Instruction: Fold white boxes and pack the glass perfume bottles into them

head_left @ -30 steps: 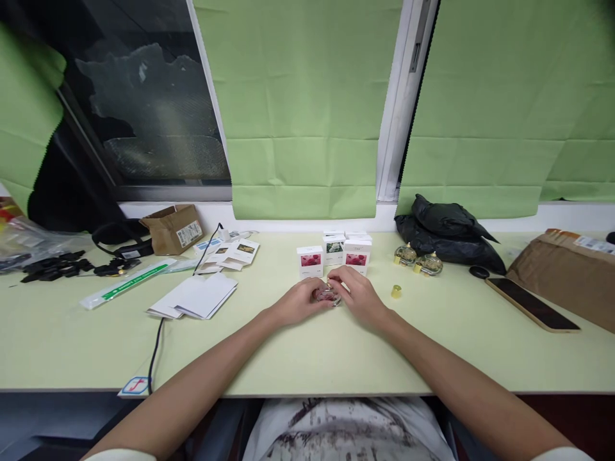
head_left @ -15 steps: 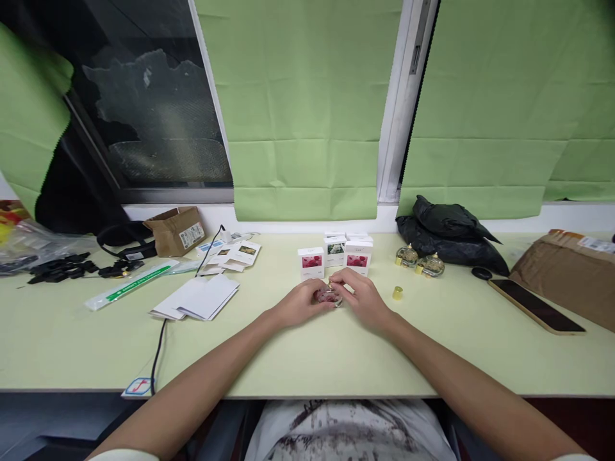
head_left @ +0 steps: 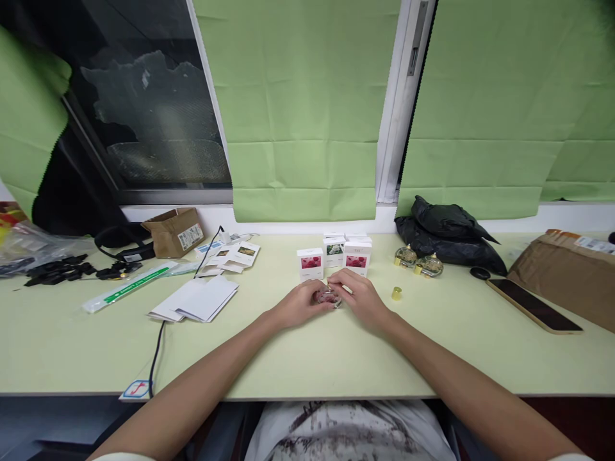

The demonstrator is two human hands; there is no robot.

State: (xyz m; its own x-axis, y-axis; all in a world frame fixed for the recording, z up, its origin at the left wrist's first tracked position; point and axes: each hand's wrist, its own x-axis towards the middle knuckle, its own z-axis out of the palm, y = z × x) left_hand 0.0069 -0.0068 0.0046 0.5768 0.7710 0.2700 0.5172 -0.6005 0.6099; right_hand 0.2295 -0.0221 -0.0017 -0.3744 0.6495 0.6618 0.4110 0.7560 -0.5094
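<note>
A small round glass perfume bottle (head_left: 329,296), pinkish-red inside, stands on the table between my hands. My left hand (head_left: 303,303) is closed around its left side, thumb in front. At the bottle's gold neck, the fingers of my right hand (head_left: 358,296) are pinched together; they partly hide the top. A loose gold cap (head_left: 396,293) sits to the right of my right hand. Just behind my hands stand several small white boxes with flower pictures, among them a left box (head_left: 311,264) and a right box (head_left: 357,260) with pink flowers.
Two more glass bottles with gold parts, one (head_left: 428,265) nearer, stand before black plastic bags (head_left: 449,237). A phone (head_left: 534,305) lies beside a brown package (head_left: 567,275). White folded cards (head_left: 206,298), a cable (head_left: 157,355) and an open carton (head_left: 173,232) are on the left.
My hands stay at the bottle in nearly the same pose. The whole view has shifted very slightly; nothing else has visibly moved.
</note>
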